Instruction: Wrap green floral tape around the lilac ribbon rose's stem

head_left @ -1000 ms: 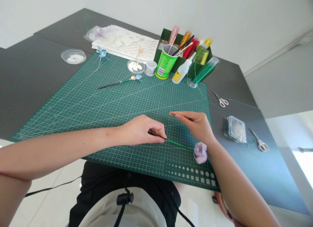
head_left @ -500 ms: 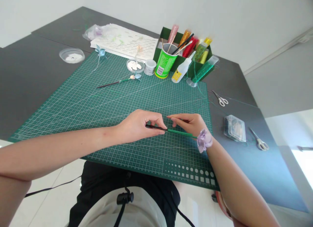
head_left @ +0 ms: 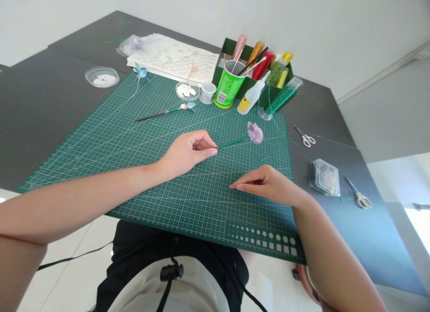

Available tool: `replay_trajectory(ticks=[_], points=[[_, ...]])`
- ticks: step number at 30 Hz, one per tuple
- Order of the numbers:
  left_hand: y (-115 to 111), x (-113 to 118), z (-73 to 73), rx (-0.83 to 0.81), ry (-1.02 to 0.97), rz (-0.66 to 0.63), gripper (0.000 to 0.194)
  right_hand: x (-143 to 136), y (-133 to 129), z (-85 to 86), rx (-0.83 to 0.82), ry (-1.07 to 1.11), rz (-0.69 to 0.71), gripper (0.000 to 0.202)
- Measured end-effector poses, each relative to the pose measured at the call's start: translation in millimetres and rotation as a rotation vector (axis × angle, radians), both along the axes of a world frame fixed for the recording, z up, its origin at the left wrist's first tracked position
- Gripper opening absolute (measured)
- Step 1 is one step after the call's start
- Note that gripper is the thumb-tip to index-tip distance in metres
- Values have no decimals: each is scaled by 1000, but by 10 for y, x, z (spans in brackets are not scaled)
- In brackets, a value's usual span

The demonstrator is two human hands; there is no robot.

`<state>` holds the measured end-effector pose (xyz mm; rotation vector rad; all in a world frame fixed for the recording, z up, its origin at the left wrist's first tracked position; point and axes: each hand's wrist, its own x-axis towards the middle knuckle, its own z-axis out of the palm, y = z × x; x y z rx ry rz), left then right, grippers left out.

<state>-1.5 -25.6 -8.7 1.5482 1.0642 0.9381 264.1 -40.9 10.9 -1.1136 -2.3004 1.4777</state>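
Swung up since the earlier frame, the flower (head_left: 255, 132) now points to 2 o'clock. Left hand (head_left: 187, 153) pinches its green stem (head_left: 231, 143) at the bare end; right hand (head_left: 265, 185) pinches a fine thread above the mat (head_left: 110, 141). Light, stiff stem; fragile petals, so grip the stem.

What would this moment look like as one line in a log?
left hand: pinching green stem | purple flower: raised at stem tip | right hand: fingertips pinched, on cutting mat
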Motion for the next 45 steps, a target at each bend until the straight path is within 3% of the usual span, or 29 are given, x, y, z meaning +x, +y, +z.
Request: replay_trajectory(ticks=[7,11,14,19,25,36,45], points=[[-12,-19,-32,76,182,33,13,20,-66,166,-69,151,217,18],[-45,-17,-54,107,280,-30,10,-16,-143,252,-16,229,234,17],[-94,7,-54,131,387,-120,8,-38,-201,299,118,330,153,19],[-219,63,-34,227,456,-319,6,-29,-245,309,337,447,-121,22],[-361,77,-14,423,486,-454,11,-7,-208,245,474,391,-409,16],[-402,75,-2,537,371,-464,11,-90,-96,156,434,263,-529,17],[-385,77,37,585,238,-442,9,-82,18,-11,396,223,-489,18]])
